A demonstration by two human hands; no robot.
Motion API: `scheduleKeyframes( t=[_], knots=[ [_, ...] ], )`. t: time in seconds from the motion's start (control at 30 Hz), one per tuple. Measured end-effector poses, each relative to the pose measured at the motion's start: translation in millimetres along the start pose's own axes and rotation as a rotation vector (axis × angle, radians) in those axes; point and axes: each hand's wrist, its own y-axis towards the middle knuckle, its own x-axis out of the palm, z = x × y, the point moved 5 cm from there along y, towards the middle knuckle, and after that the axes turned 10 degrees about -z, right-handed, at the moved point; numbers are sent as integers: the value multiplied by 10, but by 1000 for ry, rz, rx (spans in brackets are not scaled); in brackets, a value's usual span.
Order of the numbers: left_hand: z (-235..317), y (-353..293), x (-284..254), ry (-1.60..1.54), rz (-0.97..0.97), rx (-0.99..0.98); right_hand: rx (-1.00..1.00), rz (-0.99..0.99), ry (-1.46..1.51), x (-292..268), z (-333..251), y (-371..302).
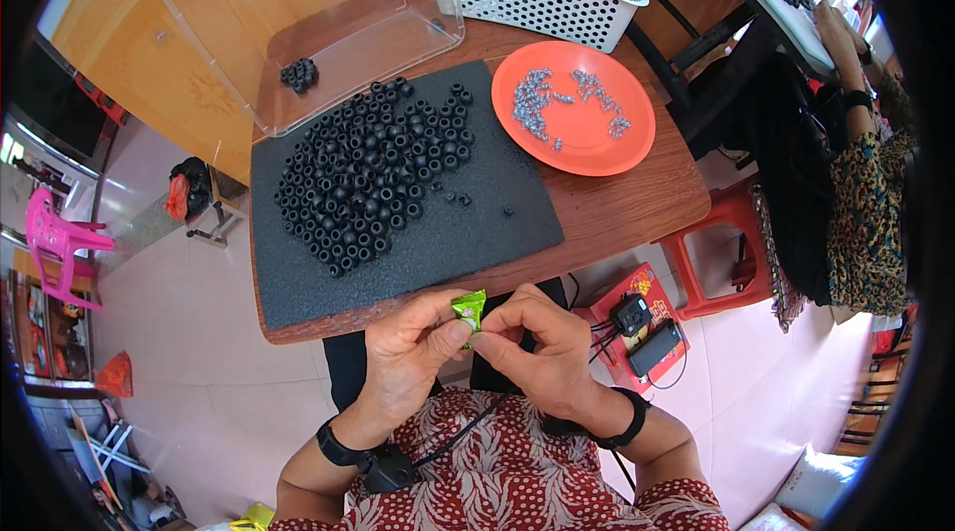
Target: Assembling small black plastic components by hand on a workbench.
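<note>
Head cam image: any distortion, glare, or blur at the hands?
Head view: fisheye bows the tabletop edges, corners black; near-white glare, upper right; left hand, right hand and green packet look fairly sharp, no obvious motion blur.

bare left hand (413, 352) and bare right hand (547, 342), no gloves. dark red fabric top (497, 476) with cream leafy sprays and small pale dots. loose left sleeve (306, 523) and right sleeve (684, 506), same dotted red cloth, forearms uncovered. wide matte black left wristband (338, 445), similar black right wristband (634, 420). chunky black boxy device (389, 471) next to left band, attachment unclear. thin black cable (460, 440) across the top. black trousers (344, 367), mostly hidden.
</note>
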Motion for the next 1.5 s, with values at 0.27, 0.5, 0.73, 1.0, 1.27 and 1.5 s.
scheduleKeyframes(
  t=[0.27, 0.5, 0.73, 1.0, 1.27, 1.5],
  knots=[
    [-17, 34, 27, -199, 43, -12, -510, 143, -548, 96, -226, -8],
    [-103, 47, -29, -243, 19, -42, -340, 55, -449, -24, -134, -56],
    [-127, 36, 30, -243, -75, -33, 186, 57, 399, 19, 155, -127],
    [-10, 0, 70, 250, -78, 95, 45, 79, 37, -27, 94, -109],
    [153, 8, 143, 801, -146, 299, -55, 72, -97, -43, 89, -121],
    [250, 11, 287, 1162, -131, 552, -244, 127, -334, -23, -16, -104]
  ],
)
